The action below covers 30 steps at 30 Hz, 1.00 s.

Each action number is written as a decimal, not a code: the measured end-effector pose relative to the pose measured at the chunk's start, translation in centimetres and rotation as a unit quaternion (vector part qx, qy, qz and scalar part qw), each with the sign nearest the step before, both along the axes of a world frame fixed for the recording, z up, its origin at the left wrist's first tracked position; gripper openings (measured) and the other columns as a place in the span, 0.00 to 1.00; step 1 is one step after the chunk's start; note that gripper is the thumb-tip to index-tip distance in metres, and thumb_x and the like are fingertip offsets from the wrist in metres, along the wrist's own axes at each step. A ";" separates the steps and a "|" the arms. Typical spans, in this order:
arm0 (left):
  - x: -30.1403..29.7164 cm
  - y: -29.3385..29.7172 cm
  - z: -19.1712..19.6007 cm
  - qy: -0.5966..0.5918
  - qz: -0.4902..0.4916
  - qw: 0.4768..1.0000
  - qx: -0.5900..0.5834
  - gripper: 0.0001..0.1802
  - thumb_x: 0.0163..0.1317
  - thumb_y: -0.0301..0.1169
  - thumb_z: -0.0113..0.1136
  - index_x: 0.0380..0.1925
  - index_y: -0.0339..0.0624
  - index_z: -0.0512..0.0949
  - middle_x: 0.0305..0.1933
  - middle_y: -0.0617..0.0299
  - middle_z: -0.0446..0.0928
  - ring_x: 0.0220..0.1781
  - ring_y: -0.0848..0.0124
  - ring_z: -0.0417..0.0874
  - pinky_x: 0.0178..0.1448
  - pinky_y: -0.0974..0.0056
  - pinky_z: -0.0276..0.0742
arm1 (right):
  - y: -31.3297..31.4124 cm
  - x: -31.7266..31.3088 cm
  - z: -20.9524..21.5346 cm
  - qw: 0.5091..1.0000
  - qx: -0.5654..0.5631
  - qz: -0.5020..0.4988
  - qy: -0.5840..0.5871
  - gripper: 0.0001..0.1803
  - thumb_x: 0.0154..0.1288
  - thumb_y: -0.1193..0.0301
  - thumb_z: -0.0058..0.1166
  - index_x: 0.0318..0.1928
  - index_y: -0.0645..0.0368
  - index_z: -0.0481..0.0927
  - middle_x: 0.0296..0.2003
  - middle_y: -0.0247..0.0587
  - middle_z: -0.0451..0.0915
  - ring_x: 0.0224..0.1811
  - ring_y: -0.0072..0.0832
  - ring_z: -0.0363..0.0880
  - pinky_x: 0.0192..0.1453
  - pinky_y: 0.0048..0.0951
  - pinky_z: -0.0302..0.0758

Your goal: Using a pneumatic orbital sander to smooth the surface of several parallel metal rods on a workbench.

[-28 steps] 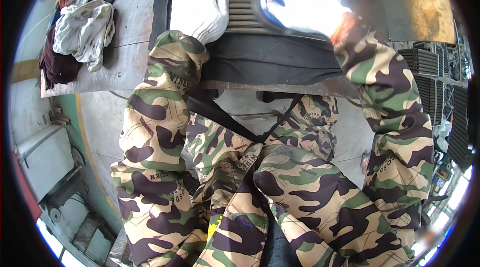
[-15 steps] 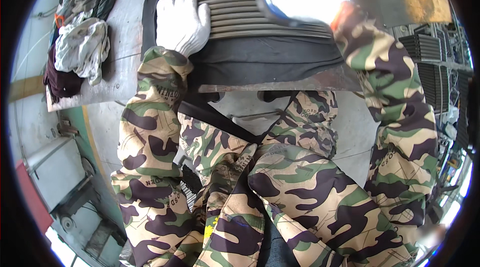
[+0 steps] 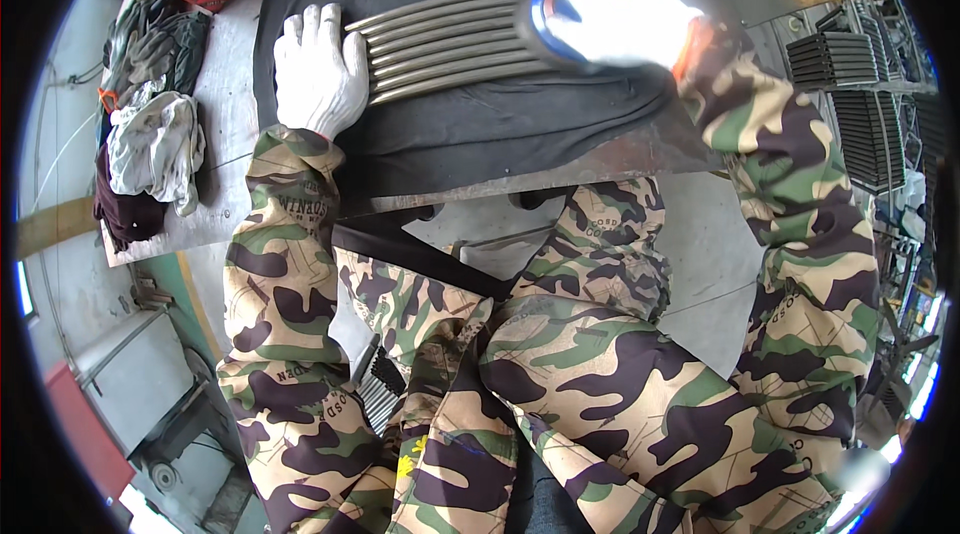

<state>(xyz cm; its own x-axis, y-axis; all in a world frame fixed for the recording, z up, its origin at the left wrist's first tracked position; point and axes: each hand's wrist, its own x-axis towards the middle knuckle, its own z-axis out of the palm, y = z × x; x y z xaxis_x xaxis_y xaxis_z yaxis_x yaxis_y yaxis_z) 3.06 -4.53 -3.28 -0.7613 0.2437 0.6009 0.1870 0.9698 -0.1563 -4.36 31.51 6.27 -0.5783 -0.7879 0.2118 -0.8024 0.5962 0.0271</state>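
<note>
I see my left hand [image 3: 318,69], in a white knitted glove, pressed flat with fingers straight on the near-left ends of a row of grey metal rods [image 3: 445,42]; its grip is released, holding nothing, only steadying. The rods lie side by side on a black cloth sheet [image 3: 480,129] spread over the steel worktop [image 3: 225,114], and they run from my left hand across to my right. My right hand [image 3: 615,6], also white-gloved, is clenched around a blue round-bodied tool [image 3: 552,26] that sits on the far-right ends of the rods.

As for progress, I judge the work to be in the middle: the rods are gathered, lined up and pinned, and the tool is on them, but I cannot see any mark or change along their length that would tell me how much has been treated. The left ends look untouched.

Much is hard to read. The right glove is blown out by glare, so the tool's shape and working face are hidden. A heap of grey and white rags [image 3: 150,139] lies at the left of the worktop. My camouflage jacket sleeves and trousers fill the lower view, covering what is under the worktop edge.
</note>
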 end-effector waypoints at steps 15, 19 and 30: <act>-0.4 0.1 0.2 -0.129 0.059 0.989 0.044 0.29 0.82 0.44 0.52 0.73 0.36 0.75 0.76 0.37 0.75 0.78 0.35 0.72 0.81 0.40 0.65 | 0.4 0.9 0.1 0.999 -0.017 0.028 0.025 0.18 0.74 0.59 0.58 0.58 0.52 0.82 0.48 0.48 0.82 0.51 0.47 0.86 0.53 0.50 0.86; 0.5 0.4 0.4 -0.147 0.070 0.985 0.058 0.31 0.81 0.45 0.52 0.76 0.36 0.73 0.78 0.37 0.73 0.80 0.35 0.70 0.84 0.41 0.61 | -1.3 -0.8 0.8 0.998 0.038 -0.046 -0.012 0.16 0.74 0.59 0.58 0.56 0.53 0.81 0.48 0.48 0.82 0.51 0.48 0.86 0.53 0.52 0.86; 1.6 2.5 -0.3 -0.078 0.014 0.994 0.072 0.30 0.74 0.42 0.60 0.68 0.31 0.78 0.72 0.37 0.77 0.74 0.38 0.73 0.77 0.41 0.67 | -0.9 0.3 1.3 0.998 0.047 -0.036 -0.021 0.17 0.72 0.60 0.58 0.54 0.55 0.81 0.47 0.52 0.82 0.50 0.52 0.85 0.53 0.52 0.85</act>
